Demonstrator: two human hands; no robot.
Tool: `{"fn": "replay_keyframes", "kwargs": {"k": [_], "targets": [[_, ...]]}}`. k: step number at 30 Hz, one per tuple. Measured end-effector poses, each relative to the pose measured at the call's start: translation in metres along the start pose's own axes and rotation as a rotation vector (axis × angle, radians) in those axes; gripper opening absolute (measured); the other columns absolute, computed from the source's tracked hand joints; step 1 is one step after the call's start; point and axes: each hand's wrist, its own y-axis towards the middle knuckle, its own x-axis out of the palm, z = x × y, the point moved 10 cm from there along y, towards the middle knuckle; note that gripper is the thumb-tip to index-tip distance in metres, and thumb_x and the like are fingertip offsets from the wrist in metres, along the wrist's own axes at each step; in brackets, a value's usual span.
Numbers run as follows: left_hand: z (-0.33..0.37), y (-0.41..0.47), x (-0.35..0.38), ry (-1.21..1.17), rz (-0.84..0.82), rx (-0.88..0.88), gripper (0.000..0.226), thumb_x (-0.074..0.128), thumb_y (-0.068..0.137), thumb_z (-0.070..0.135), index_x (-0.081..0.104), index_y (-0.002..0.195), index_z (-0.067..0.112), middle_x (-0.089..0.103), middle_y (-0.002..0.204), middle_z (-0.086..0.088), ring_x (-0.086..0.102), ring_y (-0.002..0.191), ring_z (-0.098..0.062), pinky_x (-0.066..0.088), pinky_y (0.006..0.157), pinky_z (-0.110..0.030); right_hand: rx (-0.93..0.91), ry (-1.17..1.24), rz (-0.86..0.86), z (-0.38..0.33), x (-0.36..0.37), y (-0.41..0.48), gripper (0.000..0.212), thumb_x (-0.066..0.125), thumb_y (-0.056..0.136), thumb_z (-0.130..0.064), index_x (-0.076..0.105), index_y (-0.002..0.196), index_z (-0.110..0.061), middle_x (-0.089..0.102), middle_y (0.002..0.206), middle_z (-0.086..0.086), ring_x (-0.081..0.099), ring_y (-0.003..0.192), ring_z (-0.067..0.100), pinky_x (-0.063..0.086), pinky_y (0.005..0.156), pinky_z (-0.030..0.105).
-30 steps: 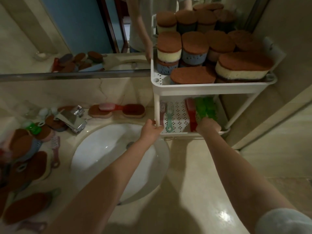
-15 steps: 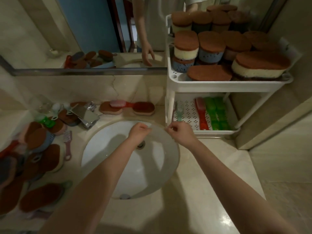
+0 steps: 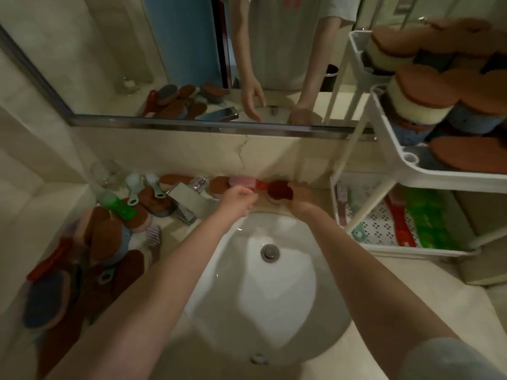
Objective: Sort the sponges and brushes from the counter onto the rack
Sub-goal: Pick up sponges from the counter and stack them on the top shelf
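Observation:
At the back of the counter behind the sink lie a pink brush with a red handle (image 3: 242, 182) and a brown-topped sponge (image 3: 279, 190). My left hand (image 3: 237, 201) is curled at the brush's handle. My right hand (image 3: 301, 199) wraps the sponge's right end. Both items still rest on the counter. The white rack (image 3: 439, 175) stands at the right. Its top tier holds several stacked brown-topped sponges (image 3: 419, 102). Its lower tier holds a red brush (image 3: 397, 218), green brushes (image 3: 425, 222) and a pink brush (image 3: 341, 204).
A pile of sponges and brushes (image 3: 109, 237) covers the counter on the left, beside a chrome faucet (image 3: 186, 200) and a glass (image 3: 105, 174). The white sink basin (image 3: 269, 292) lies under my arms. A mirror (image 3: 192, 64) runs along the wall.
Both hands left the rack's lower tier, crossed over the sink, and reached the back of the counter, closing on the pink brush and the brown sponge. The view swung left.

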Motion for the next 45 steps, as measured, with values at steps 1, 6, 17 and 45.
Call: {"fn": "replay_keyframes", "kwargs": {"k": [1,6,17,45], "targets": [[0.001,0.005,-0.001,-0.013,-0.003,-0.006,0.008,0.056,0.090,0.017,0.057,0.094,0.010,0.054,0.075,-0.003,0.051,0.065,-0.011,0.041,0.052,-0.017,0.001,-0.057,0.000,-0.002,0.003,0.010,0.050,0.062,0.088,-0.024,0.047,0.134,-0.011,0.041,0.138,0.016,0.047,0.122,0.034,0.036,0.098,0.028],[-0.020,0.027,0.011,-0.105,-0.058,-0.128,0.019,0.052,0.093,0.020,0.050,0.074,0.019,0.053,0.076,0.002,0.049,0.070,-0.011,0.039,0.062,-0.024,-0.024,-0.340,0.033,-0.003,0.014,0.038,0.059,0.057,0.088,-0.051,0.046,0.133,-0.015,0.041,0.140,0.013,0.051,0.115,0.033,0.042,0.090,0.035],[-0.039,0.038,0.043,-0.175,-0.118,-0.229,0.021,0.053,0.093,0.027,0.051,0.111,0.016,0.052,0.107,-0.007,0.049,0.100,-0.020,0.040,0.084,-0.032,-0.185,-0.332,0.093,-0.022,0.000,0.037,0.045,0.070,0.079,-0.044,0.062,0.111,-0.012,0.064,0.115,0.006,0.061,0.102,0.024,0.046,0.075,0.029],[0.002,0.019,-0.012,-0.035,0.086,0.086,0.015,0.054,0.093,0.018,0.062,0.085,0.009,0.060,0.090,-0.010,0.061,0.085,-0.024,0.059,0.072,-0.036,-0.204,-0.467,0.025,0.001,0.022,0.040,0.054,0.062,0.087,-0.028,0.039,0.134,-0.014,0.039,0.142,0.009,0.039,0.127,0.029,0.041,0.101,0.041]]}}
